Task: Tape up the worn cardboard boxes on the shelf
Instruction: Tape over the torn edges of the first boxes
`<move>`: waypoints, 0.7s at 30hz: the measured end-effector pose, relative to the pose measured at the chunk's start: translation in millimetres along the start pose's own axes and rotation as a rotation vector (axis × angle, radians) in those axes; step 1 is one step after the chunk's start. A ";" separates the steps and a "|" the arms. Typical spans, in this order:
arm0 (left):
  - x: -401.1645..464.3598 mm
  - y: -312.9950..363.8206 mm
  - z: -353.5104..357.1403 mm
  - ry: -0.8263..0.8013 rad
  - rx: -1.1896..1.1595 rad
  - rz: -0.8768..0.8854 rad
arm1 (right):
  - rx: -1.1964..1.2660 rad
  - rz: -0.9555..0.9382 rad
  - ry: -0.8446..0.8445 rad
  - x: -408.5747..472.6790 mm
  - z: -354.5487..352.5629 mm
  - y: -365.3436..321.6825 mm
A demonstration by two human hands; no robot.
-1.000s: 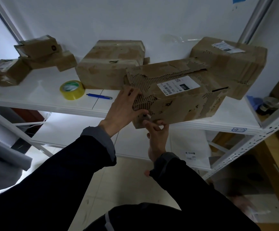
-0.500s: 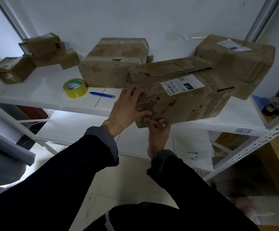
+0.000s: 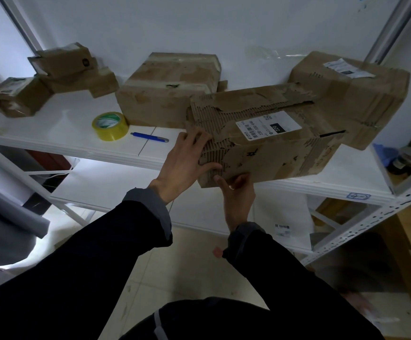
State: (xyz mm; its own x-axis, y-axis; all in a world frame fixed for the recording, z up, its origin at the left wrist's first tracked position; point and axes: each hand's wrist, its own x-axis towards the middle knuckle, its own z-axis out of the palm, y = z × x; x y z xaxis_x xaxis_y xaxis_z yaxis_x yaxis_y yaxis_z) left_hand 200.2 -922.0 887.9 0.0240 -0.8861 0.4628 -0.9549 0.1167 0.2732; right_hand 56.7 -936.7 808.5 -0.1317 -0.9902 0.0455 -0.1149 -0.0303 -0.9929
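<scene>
Torn brown labelled cardboard box (image 3: 268, 141), shelf front edge: our left hand (image 3: 187, 163) flat, fingers straight, pressing its near corner; right hand (image 3: 236, 192) pinching lower edge. We advise pressing flat before taping.

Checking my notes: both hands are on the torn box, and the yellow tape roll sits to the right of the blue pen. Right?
Not quite. The head view shows the tape roll left of the pen. Both the left hand and right hand are on the torn box.
</scene>
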 end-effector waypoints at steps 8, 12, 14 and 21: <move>-5.6 -9.7 -0.8 -0.038 -0.061 0.025 | -0.222 -0.311 -0.001 24.1 -10.8 -14.9; -8.9 -9.2 3.4 -0.030 -0.072 0.008 | -0.248 -0.398 0.015 26.9 -14.8 -16.0; -7.7 -8.0 6.0 0.007 -0.064 0.012 | -0.250 -0.426 0.025 28.5 -17.2 -16.9; -12.7 -10.9 7.7 -0.001 -0.124 0.011 | -0.195 -0.456 0.010 29.8 -20.8 -14.4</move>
State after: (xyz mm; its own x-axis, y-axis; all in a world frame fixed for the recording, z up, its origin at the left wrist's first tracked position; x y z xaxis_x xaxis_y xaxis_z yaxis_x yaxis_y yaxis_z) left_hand 207.9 -915.5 872.5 0.0135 -0.8850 0.4655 -0.9113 0.1807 0.3699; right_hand 34.0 -962.9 826.4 -0.0344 -0.8808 0.4723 -0.3451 -0.4330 -0.8327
